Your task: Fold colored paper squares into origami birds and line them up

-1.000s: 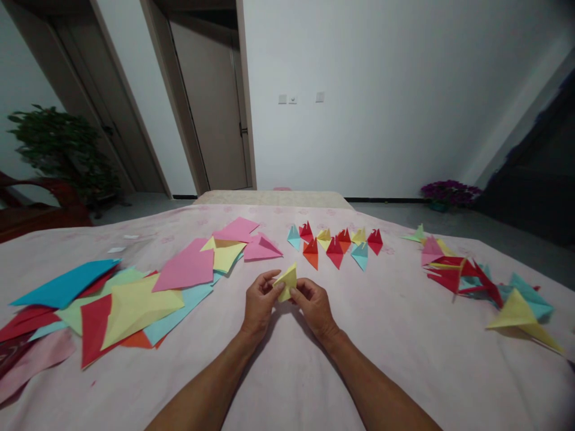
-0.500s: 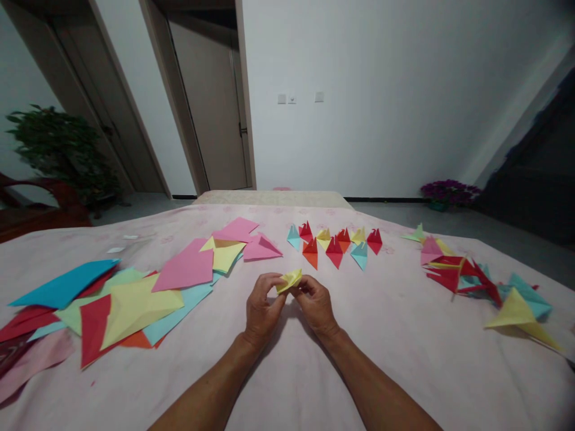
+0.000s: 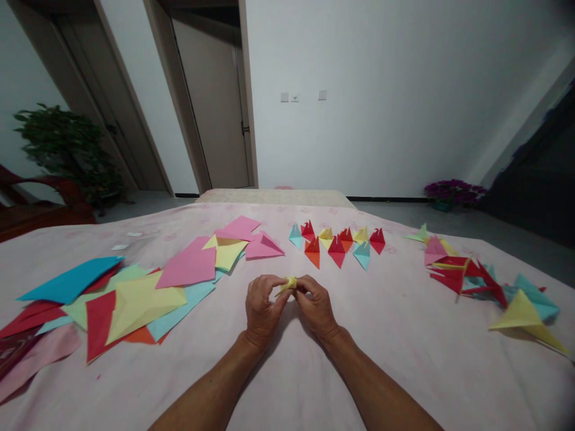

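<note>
Between the fingertips of both hands is a small folded piece of yellow paper point(image 3: 291, 283), held just above the tablecloth. My left hand point(image 3: 265, 303) pinches its left side with thumb and forefinger. From the right, my right hand point(image 3: 316, 303) grips it the same way, and the fingers hide part of it. Beyond the hands stand several small folded paper cranes point(image 3: 336, 250) in red, orange, yellow and light blue, set close together in uneven rows.
Overlapping sheets of coloured paper point(image 3: 142, 304) spread over the left side of the pink cloth point(image 3: 377, 371). On the right lies a loose group of folded paper pieces point(image 3: 523, 317). A bench-like surface point(image 3: 274, 196) stands behind the far table edge.
The yellow paper has turned and looks narrower between my fingers, with the fingertips closer together. The view has shifted slightly; the other papers lie as before.
</note>
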Tool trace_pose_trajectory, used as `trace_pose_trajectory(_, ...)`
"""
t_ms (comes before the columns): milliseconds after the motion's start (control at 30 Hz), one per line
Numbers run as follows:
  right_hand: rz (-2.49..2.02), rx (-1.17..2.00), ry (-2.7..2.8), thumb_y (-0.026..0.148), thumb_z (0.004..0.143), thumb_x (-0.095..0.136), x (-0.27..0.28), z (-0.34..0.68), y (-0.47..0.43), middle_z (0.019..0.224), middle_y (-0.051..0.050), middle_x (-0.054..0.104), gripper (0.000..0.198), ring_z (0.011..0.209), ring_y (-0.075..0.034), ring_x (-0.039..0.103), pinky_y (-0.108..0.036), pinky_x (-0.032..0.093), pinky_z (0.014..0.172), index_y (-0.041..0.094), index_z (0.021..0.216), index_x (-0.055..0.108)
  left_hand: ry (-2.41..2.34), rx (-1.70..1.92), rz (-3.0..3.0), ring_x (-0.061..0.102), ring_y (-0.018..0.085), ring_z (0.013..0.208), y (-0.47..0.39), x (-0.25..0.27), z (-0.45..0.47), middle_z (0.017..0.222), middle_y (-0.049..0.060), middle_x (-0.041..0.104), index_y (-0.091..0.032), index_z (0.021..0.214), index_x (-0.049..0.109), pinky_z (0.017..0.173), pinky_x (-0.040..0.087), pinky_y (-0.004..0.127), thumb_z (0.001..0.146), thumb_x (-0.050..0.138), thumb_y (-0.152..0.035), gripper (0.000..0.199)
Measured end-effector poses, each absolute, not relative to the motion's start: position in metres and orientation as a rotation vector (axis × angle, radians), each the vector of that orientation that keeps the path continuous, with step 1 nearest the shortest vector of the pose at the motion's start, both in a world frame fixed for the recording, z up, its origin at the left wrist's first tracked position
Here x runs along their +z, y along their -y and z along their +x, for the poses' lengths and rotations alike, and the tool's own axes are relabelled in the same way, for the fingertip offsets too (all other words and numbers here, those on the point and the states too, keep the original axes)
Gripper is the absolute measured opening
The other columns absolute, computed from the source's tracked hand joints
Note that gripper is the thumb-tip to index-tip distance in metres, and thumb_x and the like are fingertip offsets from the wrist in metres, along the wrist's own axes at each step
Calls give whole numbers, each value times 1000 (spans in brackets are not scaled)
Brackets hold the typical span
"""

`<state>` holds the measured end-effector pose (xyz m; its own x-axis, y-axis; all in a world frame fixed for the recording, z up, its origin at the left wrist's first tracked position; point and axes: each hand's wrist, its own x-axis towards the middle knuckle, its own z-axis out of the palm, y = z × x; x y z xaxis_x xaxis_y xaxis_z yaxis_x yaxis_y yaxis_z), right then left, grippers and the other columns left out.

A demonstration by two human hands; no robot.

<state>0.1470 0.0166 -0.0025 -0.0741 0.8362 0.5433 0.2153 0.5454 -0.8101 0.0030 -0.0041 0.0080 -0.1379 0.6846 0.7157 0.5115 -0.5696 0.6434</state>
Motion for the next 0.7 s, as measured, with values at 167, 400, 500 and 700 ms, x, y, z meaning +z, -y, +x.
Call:
trace_pose_trajectory(167,-898,596,1642,17,84,63,-2,147,-15,82,-2,66,15,80,-17,60,-29,47,75,25,90,74,-1417,1791,1931,62,22,82,5,10,3,82,3,72,-25,84,71,82,40,34,79,73,-27,6)
trace_pose_trajectory(400,-895,664,1604,22,83,65,-2,146,-16,78,-2,65,10,74,-16,59,-28,46,69,23,85,74,-1257,1761,1694,62,21,84,1,9,3,82,4,69,-23,77,70,82,46,33,78,73,-30,7)
trace_pose_trajectory(500,-882,720,1580,23,83,64,0,146,-16,77,-2,65,10,71,-16,59,-27,46,66,22,84,74,-1168,1717,1543,61,22,99,-4,9,3,99,6,68,-21,77,69,91,46,35,78,72,-32,11)
trace_pose_trajectory(700,-936,805,1568,27,80,66,5,148,-13,74,-2,65,11,69,-15,57,-26,45,65,20,79,74,-1053,1521,1244,58,14,66,-11,4,3,71,1,63,-16,74,65,65,47,24,73,77,-38,25)
